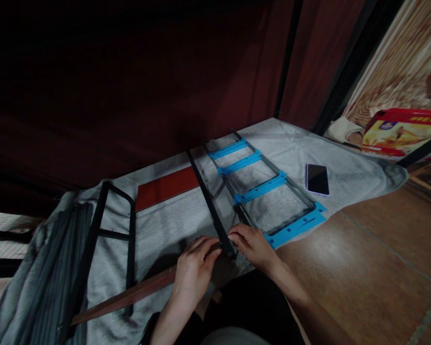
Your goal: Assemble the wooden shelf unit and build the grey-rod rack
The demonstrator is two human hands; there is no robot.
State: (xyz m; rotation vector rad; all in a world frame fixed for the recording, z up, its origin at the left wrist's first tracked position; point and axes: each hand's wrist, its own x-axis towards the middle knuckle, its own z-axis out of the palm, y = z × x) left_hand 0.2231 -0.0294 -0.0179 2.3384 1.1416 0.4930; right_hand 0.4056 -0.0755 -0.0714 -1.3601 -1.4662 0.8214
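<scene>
Looking down through the head camera, I find the black bar [210, 203] lying slantwise on a grey blanket [165, 225] spread over the floor [362, 249]. It runs from 12 o'clock down to its near end at centre frame. It reads as a thin, rigid metal strip. I judge it light but long enough to swing and twist if held only at one tip. Its finish looks smooth, so a pinch across the narrow faces near the end seems the surest hold.

My left hand [194, 268] comes in from 7 o'clock, fingers curled together and closed on that near end. My right hand [253, 244] comes in from 5 o'clock, fingertips pinched on the same end, so the two hands almost meet.

Just beside the bar, toward 2 o'clock, lies a dark frame with blue crosspieces [260, 189], and a phone [317, 179] lies beyond it. A red panel [167, 187] sits at 11 o'clock, a black tube frame [131, 230] at 9, and a wooden strip [129, 296] at 8.
</scene>
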